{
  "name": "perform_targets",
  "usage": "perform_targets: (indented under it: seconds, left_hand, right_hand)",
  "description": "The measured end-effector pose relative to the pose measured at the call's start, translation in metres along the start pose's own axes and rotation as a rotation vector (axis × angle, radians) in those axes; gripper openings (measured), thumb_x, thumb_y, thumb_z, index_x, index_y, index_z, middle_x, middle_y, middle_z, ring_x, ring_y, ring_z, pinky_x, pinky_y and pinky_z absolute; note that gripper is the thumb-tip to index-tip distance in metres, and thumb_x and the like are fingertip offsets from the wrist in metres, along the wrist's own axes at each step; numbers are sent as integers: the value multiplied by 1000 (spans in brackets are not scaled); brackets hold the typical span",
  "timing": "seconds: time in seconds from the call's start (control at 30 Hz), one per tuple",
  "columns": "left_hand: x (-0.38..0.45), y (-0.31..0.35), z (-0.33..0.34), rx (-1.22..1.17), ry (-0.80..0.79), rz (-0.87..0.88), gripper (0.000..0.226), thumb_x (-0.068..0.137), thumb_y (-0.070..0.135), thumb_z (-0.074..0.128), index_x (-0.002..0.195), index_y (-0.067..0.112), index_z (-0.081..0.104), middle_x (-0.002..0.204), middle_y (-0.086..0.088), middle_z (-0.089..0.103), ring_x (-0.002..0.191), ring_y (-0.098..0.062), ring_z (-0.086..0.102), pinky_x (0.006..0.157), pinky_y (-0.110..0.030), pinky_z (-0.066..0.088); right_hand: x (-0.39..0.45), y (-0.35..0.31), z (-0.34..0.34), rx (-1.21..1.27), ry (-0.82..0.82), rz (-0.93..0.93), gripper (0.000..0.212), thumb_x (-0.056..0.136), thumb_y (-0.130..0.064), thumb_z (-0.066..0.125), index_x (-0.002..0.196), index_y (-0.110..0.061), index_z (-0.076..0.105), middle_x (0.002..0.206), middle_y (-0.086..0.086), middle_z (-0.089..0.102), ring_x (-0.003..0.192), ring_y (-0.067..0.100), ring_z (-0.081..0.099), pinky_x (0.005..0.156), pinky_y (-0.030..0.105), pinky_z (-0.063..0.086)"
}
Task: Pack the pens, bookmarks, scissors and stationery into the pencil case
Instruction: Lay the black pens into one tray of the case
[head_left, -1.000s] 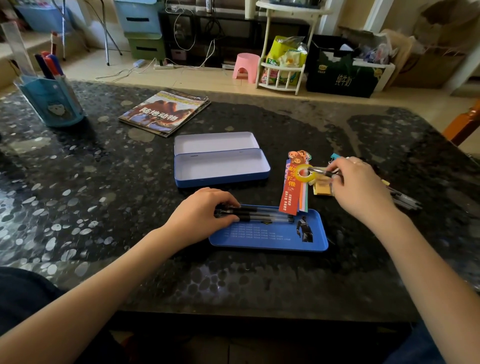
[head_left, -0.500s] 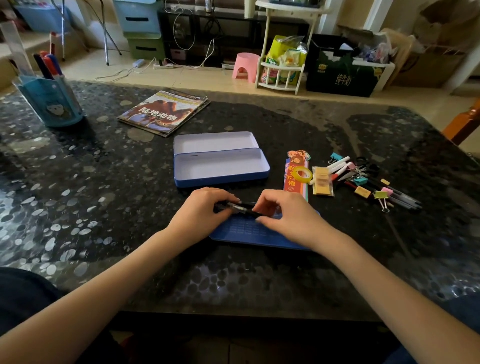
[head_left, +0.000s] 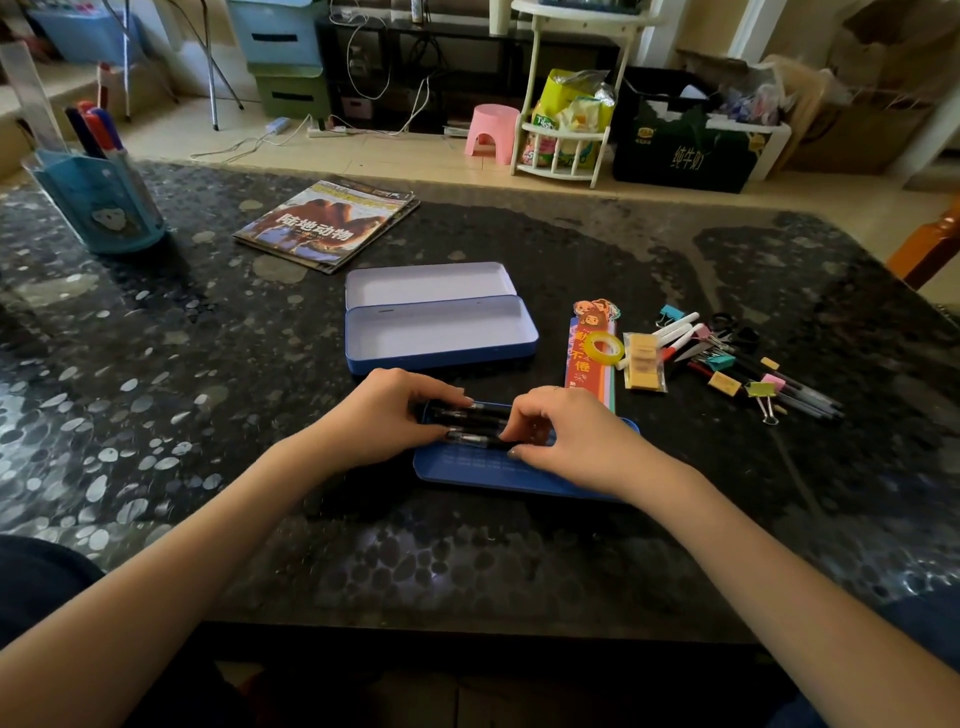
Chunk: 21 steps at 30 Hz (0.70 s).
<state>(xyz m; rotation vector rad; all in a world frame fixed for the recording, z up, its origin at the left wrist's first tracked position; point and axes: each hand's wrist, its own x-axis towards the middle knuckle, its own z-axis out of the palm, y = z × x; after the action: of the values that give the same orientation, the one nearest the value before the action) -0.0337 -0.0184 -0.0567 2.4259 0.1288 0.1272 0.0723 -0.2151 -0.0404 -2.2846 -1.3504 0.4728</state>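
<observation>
My left hand (head_left: 387, 415) and right hand (head_left: 563, 434) pinch the black pens (head_left: 475, 423) on the blue tray (head_left: 483, 467); I should line them up flat, side by side.

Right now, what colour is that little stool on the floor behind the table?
The stool is pink, seen in the head view, the only one.
</observation>
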Motion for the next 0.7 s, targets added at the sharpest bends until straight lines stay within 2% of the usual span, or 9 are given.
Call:
perform_targets:
  seconds: [0.13,0.23,0.27,0.33,0.4,0.57,0.7]
  left_hand:
    - [2,-5,-1,-136,-36,-72,36,79,9,71,108,30,68,113,11,67,103,-1,61,91,-21,50]
    - [2,-2,-1,-240,-116,-112,34,81,15,70,109,34,66,121,14,61,107,-3,59,96,-30,49]
    - [2,-1,-1,-244,-145,-107,35,80,17,71,111,34,65,124,14,58,106,1,58,94,-27,49]
    - [2,-2,1,-201,-164,-78,42,76,16,75,115,31,65,129,14,54,88,16,56,79,-13,47]
    - [2,-3,5,-134,-115,-41,44,75,11,76,115,26,65,128,10,55,74,22,52,67,-3,41]
    - [3,-7,12,-82,-9,3,40,75,10,76,110,25,67,126,7,59,87,18,52,70,-1,40]
    - [2,-3,10,-63,-13,17,39,73,18,78,110,27,66,126,7,59,96,12,53,76,-4,41]
  right_hand:
    - [1,-5,10,-37,25,-13,11,82,-22,72,93,-23,69,95,-7,61,89,9,57,83,33,50]
    - [2,-10,21,-75,133,-24,12,83,-26,69,94,-24,65,94,-7,59,92,11,54,79,34,49]
    - [2,-12,23,-88,167,-20,13,84,-27,68,96,-24,63,96,-6,59,94,11,53,79,33,48]
    - [2,-12,26,-101,212,-5,16,84,-27,67,98,-24,59,98,-6,59,96,12,52,79,34,48]
    - [3,-12,26,-106,223,4,18,84,-28,68,97,-24,57,96,-6,58,94,13,52,77,35,48]
    - [3,-9,24,-136,216,9,20,83,-30,69,97,-25,55,91,-10,55,90,12,53,79,34,48]
    - [2,-2,4,-107,112,44,27,79,-31,73,99,-27,56,96,-10,56,91,10,52,83,34,47]
